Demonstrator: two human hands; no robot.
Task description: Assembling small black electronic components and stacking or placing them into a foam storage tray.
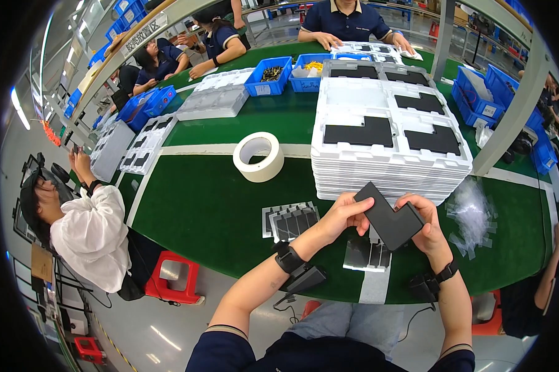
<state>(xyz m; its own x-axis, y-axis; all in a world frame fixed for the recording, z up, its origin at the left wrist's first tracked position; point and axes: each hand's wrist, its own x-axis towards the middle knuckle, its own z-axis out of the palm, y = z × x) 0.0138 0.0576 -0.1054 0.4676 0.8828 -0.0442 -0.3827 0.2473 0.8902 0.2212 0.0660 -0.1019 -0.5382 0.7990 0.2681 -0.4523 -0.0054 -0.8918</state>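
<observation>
A flat black L-shaped piece (378, 214) is tilted between my two hands, above the near edge of the table. My left hand (344, 217) grips its left end, thumb on top. My right hand (429, 228) closes on the right arm of the L, its index finger curled near the inner corner. Partly hidden below the piece lies a clear sheet with dark strips (360, 253). Further left rest several similar sheets with black patches (295, 221). Straight ahead rises a tall stack of white moulded trays (391, 173), its top tray holding black L-shaped pieces (357, 134).
A roll of white tape (268, 169) sits left of the stack on the green table (199, 211). Clear film scraps (471, 214) are heaped to the right. Blue bins (268, 87) and more trays (214, 102) stand further back. A metal post (509, 118) rises at right. Co-workers sit around.
</observation>
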